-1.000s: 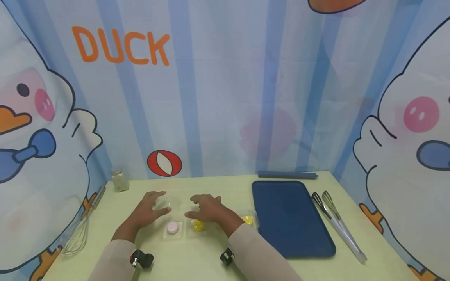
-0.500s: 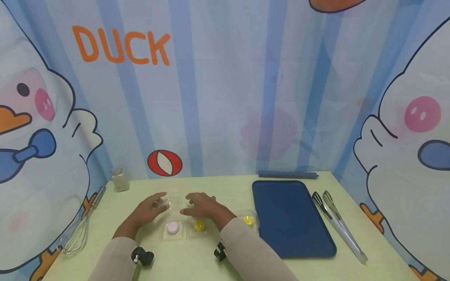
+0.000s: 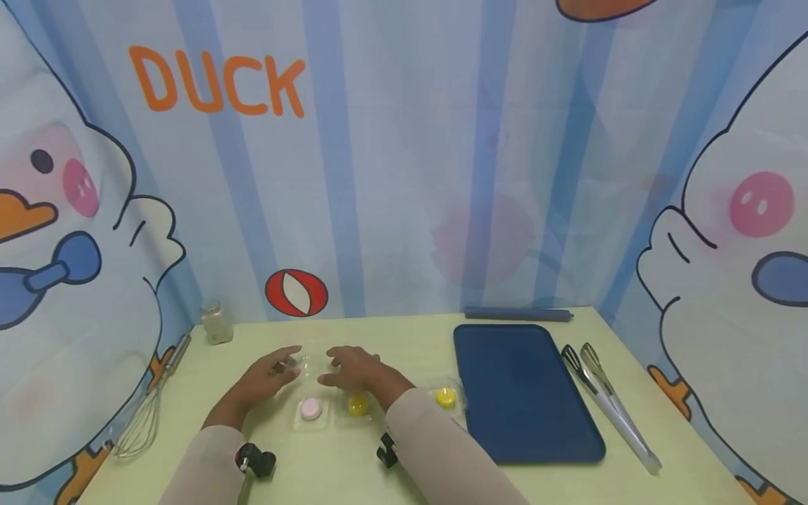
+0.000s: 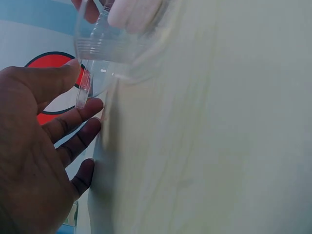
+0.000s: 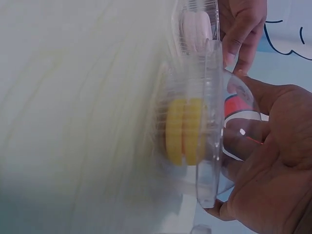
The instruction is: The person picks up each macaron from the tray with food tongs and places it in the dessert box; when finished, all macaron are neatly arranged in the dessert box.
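Note:
My left hand (image 3: 261, 379) is at the back middle of the table; in the left wrist view its thumb and forefinger pinch the edge of a clear plastic container (image 4: 84, 87). Opposite, my right hand (image 3: 356, 372) has its fingers loosely bent near the container's right side; contact is hard to tell. Just in front of the hands lie a pink macaron (image 3: 311, 409) and a yellow macaron (image 3: 358, 404), each in a clear plastic pack. The right wrist view shows the yellow one through its clear walls, with the right fingers behind. Another yellow macaron (image 3: 445, 398) lies beyond my right forearm.
A dark blue tray (image 3: 530, 400) is on the right, with tongs (image 3: 612, 421) beside it. Along the back edge lies a dark blue rod (image 3: 517, 315). A whisk (image 3: 140, 421) and a small jar (image 3: 217, 325) occupy the left side. A printed curtain hangs behind.
My right hand has moved left, towards the left hand and the clear container. My left hand has shifted slightly left and closed on the container's edge. The macarons have stayed put.

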Demonstrator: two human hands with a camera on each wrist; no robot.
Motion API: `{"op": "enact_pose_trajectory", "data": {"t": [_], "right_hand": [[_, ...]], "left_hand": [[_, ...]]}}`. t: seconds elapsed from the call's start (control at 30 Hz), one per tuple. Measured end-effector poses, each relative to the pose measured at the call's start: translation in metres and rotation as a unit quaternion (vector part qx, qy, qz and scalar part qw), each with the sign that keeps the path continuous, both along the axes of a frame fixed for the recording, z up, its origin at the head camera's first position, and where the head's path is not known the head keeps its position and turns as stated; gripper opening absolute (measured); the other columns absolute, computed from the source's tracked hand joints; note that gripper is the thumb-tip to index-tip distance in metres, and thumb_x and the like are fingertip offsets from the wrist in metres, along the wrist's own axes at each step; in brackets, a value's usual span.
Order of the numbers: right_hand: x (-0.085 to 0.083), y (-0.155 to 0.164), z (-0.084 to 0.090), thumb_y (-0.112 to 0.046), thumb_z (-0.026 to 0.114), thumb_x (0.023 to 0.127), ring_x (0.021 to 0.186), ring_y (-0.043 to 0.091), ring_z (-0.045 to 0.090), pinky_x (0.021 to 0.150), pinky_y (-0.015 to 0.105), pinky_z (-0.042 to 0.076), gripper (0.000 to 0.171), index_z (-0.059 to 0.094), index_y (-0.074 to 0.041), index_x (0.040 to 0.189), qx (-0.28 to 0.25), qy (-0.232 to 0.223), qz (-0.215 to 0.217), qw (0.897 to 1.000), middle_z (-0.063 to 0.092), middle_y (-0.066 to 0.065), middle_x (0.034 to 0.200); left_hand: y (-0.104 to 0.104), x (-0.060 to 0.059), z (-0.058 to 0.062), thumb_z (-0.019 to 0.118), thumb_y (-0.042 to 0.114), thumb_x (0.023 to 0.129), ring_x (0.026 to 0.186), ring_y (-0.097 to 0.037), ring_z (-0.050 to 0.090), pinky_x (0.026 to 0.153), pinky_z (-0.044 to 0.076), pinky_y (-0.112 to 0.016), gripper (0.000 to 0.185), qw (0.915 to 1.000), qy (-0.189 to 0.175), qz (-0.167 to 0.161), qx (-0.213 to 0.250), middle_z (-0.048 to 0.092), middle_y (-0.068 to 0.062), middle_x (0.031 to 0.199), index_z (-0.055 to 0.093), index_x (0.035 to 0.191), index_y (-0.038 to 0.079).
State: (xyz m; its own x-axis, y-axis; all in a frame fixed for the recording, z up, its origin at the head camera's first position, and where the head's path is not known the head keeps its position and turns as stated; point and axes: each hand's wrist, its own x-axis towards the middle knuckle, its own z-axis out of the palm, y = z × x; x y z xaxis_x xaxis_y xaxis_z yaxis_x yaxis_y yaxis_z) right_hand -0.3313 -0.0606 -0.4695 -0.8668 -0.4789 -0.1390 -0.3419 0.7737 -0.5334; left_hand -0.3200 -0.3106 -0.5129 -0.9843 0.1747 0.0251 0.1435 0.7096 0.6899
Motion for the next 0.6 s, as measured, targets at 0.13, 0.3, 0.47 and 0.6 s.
{"op": "enact_pose_trajectory", "data": {"t": [0.13,0.3,0.47,0.6], "right_hand": [[-0.0014,-0.0028,0.0001,-0.047,0.069,0.106,0.150,0.026,0.058,0.130,0.073,0.030,0.065,0.053,-0.019,0.162,0.002,0.001,0.002,1.000,0.071,0.004,0.149],[-0.0030,-0.0056,-0.0002,-0.047,0.069,0.106,0.151,0.025,0.057,0.129,0.072,0.032,0.063,0.055,-0.019,0.160,0.004,0.007,0.006,1.000,0.072,0.002,0.148],[-0.0033,-0.0063,-0.0036,-0.044,0.069,0.107,0.151,0.026,0.057,0.129,0.072,0.032,0.058,0.058,-0.020,0.158,-0.009,0.011,0.004,1.000,0.072,0.001,0.148],[-0.0026,-0.0059,-0.0057,-0.043,0.068,0.108,0.153,0.027,0.055,0.129,0.073,0.031,0.055,0.059,-0.020,0.157,-0.024,0.009,0.006,1.000,0.069,0.000,0.152]], "left_hand": [[-0.0005,0.0005,-0.0012,0.067,0.027,0.108,0.132,-0.047,0.062,0.107,0.054,-0.067,0.057,1.0000,0.003,-0.001,0.001,0.065,-0.027,0.144,0.053,0.160,0.007],[-0.0011,0.0017,-0.0020,0.068,0.021,0.107,0.128,-0.046,0.064,0.108,0.052,-0.068,0.055,0.9998,0.018,-0.005,0.000,0.066,-0.027,0.142,0.054,0.158,0.006],[-0.0018,0.0020,-0.0026,0.067,0.012,0.106,0.124,-0.044,0.067,0.107,0.054,-0.067,0.052,0.9989,0.041,-0.020,0.004,0.070,-0.025,0.136,0.055,0.156,0.005],[-0.0027,0.0025,-0.0027,0.066,0.004,0.104,0.118,-0.043,0.071,0.103,0.057,-0.065,0.050,0.9978,0.059,-0.030,0.008,0.072,-0.022,0.131,0.058,0.153,0.005]]}}
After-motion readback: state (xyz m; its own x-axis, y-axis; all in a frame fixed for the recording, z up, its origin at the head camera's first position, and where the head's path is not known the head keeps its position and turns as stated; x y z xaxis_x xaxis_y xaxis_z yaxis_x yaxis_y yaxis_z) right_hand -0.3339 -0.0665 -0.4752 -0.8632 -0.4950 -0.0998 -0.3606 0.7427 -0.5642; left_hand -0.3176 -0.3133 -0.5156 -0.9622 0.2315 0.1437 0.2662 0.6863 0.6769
